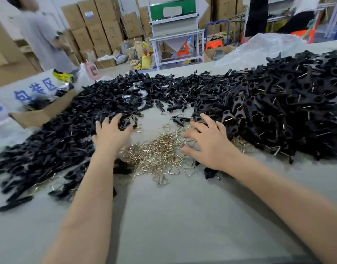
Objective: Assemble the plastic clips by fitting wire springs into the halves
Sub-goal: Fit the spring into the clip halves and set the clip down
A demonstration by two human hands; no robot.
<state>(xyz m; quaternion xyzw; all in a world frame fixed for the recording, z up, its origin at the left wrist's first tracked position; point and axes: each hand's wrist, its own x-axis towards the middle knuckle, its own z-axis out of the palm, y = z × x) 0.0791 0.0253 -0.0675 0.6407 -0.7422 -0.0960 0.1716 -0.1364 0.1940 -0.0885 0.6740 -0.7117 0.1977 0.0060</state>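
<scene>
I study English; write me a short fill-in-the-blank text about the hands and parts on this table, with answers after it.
The left hand curls its fingers round plastic halves, which are ____ in colour. The right hand, fingers spread by the wire springs, holds ____. Each spring is bent into a ____.
Missing words: black; nothing; triangle.

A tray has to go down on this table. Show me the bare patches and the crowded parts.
Largest bare patch: the table nearest you, between both forearms, below the wire springs. A small gap lies beyond the springs, between the two black piles. Crowded: clip halves left, assembled clips right.
</scene>
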